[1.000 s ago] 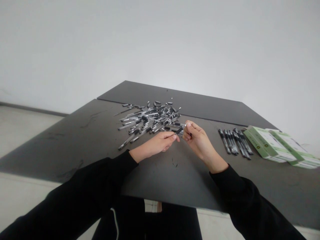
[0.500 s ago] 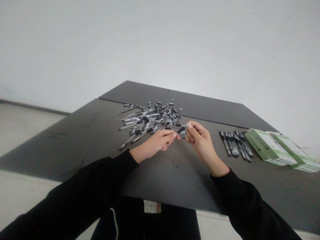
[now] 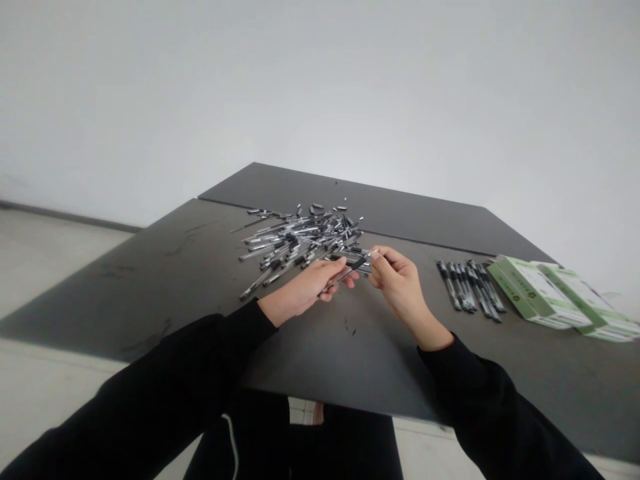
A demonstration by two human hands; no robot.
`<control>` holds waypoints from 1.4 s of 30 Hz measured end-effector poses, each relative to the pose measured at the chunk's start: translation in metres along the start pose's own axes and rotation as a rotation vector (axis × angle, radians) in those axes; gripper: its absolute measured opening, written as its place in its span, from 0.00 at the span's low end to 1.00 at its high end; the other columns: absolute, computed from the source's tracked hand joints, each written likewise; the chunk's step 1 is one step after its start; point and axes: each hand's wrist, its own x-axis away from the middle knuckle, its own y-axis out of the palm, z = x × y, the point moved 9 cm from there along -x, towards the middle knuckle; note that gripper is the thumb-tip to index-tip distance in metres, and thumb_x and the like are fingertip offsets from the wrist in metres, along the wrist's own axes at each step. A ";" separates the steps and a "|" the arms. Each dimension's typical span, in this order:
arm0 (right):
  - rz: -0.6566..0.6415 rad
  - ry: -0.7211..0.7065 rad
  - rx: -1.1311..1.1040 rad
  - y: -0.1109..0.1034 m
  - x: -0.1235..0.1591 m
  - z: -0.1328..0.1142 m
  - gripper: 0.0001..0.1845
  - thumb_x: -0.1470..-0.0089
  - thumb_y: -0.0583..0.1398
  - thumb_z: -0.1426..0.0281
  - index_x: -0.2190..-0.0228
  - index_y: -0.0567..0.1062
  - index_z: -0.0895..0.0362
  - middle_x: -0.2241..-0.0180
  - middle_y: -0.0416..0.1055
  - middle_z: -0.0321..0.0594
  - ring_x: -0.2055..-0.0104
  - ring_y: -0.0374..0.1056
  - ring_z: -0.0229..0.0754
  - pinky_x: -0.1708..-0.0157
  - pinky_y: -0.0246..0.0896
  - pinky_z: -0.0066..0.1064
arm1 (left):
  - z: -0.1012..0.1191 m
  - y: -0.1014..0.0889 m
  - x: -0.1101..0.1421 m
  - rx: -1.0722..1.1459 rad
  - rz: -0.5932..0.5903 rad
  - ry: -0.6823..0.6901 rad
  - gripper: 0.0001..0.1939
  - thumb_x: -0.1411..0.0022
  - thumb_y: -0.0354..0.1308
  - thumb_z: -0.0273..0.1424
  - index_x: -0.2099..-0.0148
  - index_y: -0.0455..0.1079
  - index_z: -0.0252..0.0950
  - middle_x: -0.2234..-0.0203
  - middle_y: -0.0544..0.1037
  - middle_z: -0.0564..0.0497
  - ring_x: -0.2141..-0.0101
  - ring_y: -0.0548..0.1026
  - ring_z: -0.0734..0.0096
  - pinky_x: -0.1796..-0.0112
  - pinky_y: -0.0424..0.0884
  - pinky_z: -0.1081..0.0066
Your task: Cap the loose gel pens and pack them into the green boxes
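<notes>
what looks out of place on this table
The loose heap of pens on the dark table stands out: they lie crossed at all angles, unlike the tidy side-by-side pens beside the green-and-white boxes. One pen is held between the left hand and right hand.

"What colours is the gel pen (image 3: pixel 350 268) in view?"

"A black grip on a clear barrel, with a pale glint at the tip."

"And the pile of pens (image 3: pixel 300 235)?"

"The same black and clear, a speckle of dark and silver strokes on the charcoal table (image 3: pixel 150 287)."

"What's right of the pile?"

"A row of pens (image 3: pixel 470 285), looking mostly black, then cartons (image 3: pixel 537 292) in pale green and white."

"Behind the pile?"

"A plain pale grey wall (image 3: pixel 320 87)."

"And nearer than the pile?"

"Black sleeves (image 3: pixel 170 353) and black trousers (image 3: pixel 300 447), the trousers with a thin white stripe (image 3: pixel 231 447)."
</notes>
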 end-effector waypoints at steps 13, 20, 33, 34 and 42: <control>-0.007 0.025 0.011 0.001 0.002 0.006 0.16 0.49 0.70 0.58 0.70 0.75 0.56 0.83 0.50 0.24 0.83 0.41 0.28 0.81 0.35 0.28 | -0.004 -0.001 0.000 0.019 0.031 -0.075 0.18 0.33 0.56 0.43 0.64 0.74 0.32 0.75 0.70 0.53 0.80 0.58 0.81 0.82 0.47 0.77; -0.018 0.011 0.038 0.002 0.003 0.005 0.15 0.48 0.70 0.57 0.69 0.76 0.56 0.82 0.49 0.24 0.83 0.41 0.28 0.81 0.35 0.28 | -0.002 0.001 0.004 0.166 -0.002 -0.139 0.19 0.39 0.64 0.46 0.64 0.70 0.34 0.72 0.71 0.54 0.79 0.61 0.81 0.81 0.52 0.79; -0.038 0.030 0.042 0.004 0.004 0.004 0.15 0.48 0.70 0.58 0.70 0.77 0.56 0.83 0.49 0.24 0.83 0.41 0.29 0.81 0.35 0.28 | -0.005 0.012 0.005 0.168 -0.117 -0.166 0.20 0.33 0.57 0.48 0.57 0.73 0.33 0.69 0.76 0.49 0.78 0.69 0.78 0.83 0.55 0.79; -0.035 0.033 0.043 0.003 0.004 0.004 0.15 0.49 0.70 0.58 0.70 0.77 0.56 0.83 0.49 0.24 0.83 0.41 0.28 0.81 0.34 0.28 | -0.007 0.016 0.007 0.187 -0.162 -0.225 0.23 0.31 0.52 0.49 0.57 0.73 0.32 0.70 0.76 0.48 0.78 0.70 0.77 0.83 0.56 0.78; -0.004 0.044 -0.004 -0.001 0.002 0.003 0.16 0.51 0.71 0.59 0.71 0.76 0.57 0.83 0.49 0.24 0.82 0.42 0.28 0.81 0.34 0.28 | 0.006 0.005 0.005 0.160 -0.047 -0.087 0.09 0.41 0.66 0.32 0.64 0.72 0.32 0.77 0.68 0.57 0.83 0.60 0.85 0.84 0.49 0.82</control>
